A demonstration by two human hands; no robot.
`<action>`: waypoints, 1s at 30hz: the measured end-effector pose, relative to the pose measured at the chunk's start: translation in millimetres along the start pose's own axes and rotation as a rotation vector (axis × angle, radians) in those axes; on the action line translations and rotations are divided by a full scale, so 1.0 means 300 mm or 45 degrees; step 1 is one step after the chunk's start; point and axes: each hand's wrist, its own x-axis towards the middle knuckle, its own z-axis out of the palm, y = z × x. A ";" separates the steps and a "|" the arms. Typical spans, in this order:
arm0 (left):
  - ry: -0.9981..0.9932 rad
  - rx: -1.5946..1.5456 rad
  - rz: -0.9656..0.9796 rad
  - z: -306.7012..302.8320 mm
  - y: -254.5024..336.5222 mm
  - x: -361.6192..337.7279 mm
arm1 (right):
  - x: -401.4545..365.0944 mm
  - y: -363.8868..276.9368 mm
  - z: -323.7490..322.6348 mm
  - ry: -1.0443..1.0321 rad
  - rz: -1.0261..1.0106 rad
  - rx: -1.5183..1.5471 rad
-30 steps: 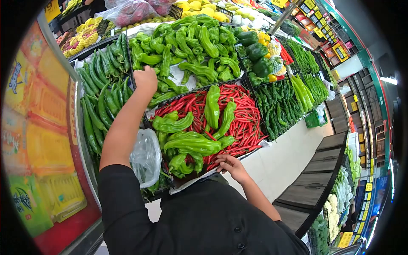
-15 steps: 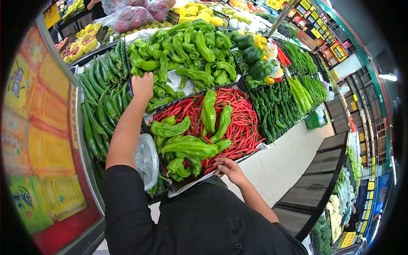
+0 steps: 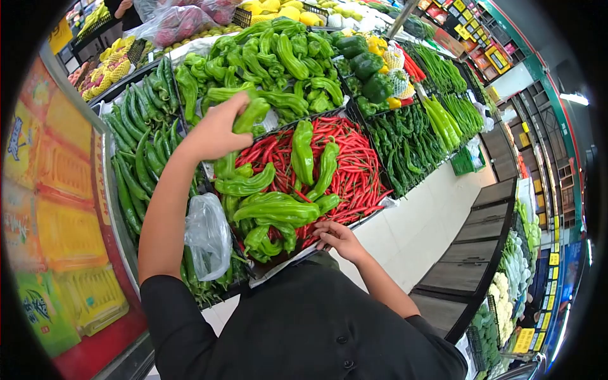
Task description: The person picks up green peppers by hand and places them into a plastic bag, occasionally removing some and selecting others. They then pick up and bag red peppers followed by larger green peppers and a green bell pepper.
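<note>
My left hand [image 3: 218, 130] is closed around a light-green long pepper [image 3: 252, 116], above the near edge of the crate of green peppers [image 3: 288, 57]. Below that hand, several more large green peppers [image 3: 278, 212] lie on a bed of thin red chilies [image 3: 354, 171]. Close to the front edge of the red chili crate rests my right hand [image 3: 339, 240], fingers loosely bent and apart, holding nothing I can see. A clear plastic bag [image 3: 208, 237] sits at the left of the chili crate.
Long dark-green peppers [image 3: 145, 139] fill the crate at left. Green bell peppers [image 3: 373, 69] and dark wrinkled peppers [image 3: 405, 149] lie to the right. Bagged fruit [image 3: 183, 25] stands behind. A tiled aisle [image 3: 418, 221] runs between this stand and a wooden one [image 3: 456, 272].
My left hand has come nearer and to the right from the back crate, now with a green pepper in its grasp. My right hand stays near the crate edge; the view has shifted slightly.
</note>
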 end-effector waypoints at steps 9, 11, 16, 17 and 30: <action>-0.309 -0.232 0.487 0.305 0.275 0.099 | -0.050 -0.134 -0.023 -0.188 0.081 -0.155; -0.269 -0.103 0.521 0.433 0.282 0.151 | -0.072 -0.212 -0.067 -0.207 0.070 -0.221; -0.455 0.002 0.409 0.665 0.251 0.186 | -0.018 -0.273 -0.169 0.386 -0.232 0.022; -0.459 0.048 0.474 0.676 0.249 0.171 | 0.002 -0.243 -0.179 0.384 -0.204 0.074; -0.223 0.007 0.394 0.426 0.186 -0.014 | 0.088 -0.194 -0.203 0.497 -0.242 0.236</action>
